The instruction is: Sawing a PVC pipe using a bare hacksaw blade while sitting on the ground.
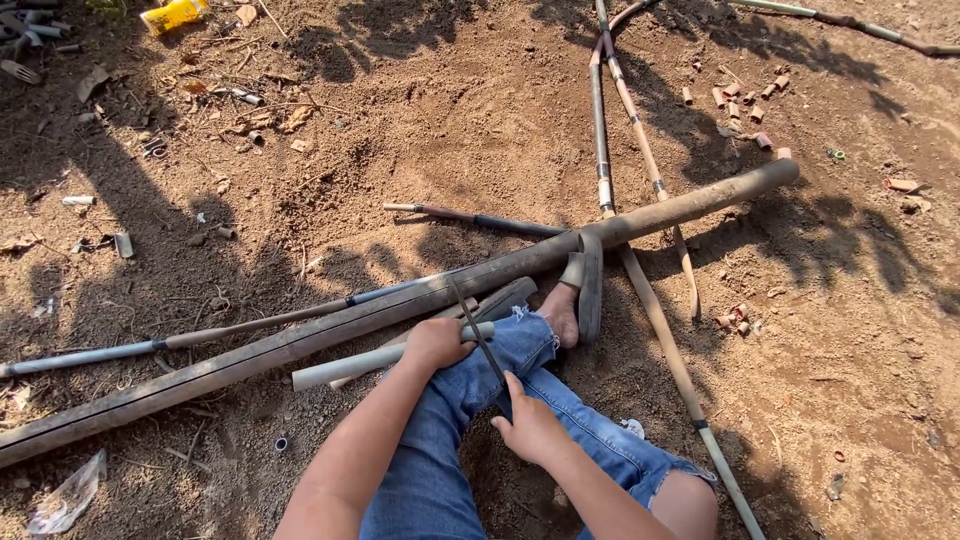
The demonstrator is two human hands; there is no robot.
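So the person was sitting on bare dirt, one jeans-clad leg stretched toward the big muddy pipe that ran across the whole scene, and I'll place everything off that pipe. The left hand was curled shut over a short grey pipe, pressing it down just on the near side of the big pipe, almost touching it. The right hand was wrapped tight around the handle of a hacksaw, whose thin blade slanted up from the hand and met the grey pipe right beside the left hand. A second short grey piece lay between the gripped pipe and the big one, so that made two short pieces near the leg. The bare foot in a sandal was pushed up against the big pipe's near side. Behind the big pipe a thin dark rod lay on the dirt, and another long thin pipe ran alongside it toward the left. Two slim pipes crossed the big pipe near its right end. Past that end sat a scatter of small reddish pipe offcuts, too many and too small to count well. Far off at the upper left was one yellow packet.
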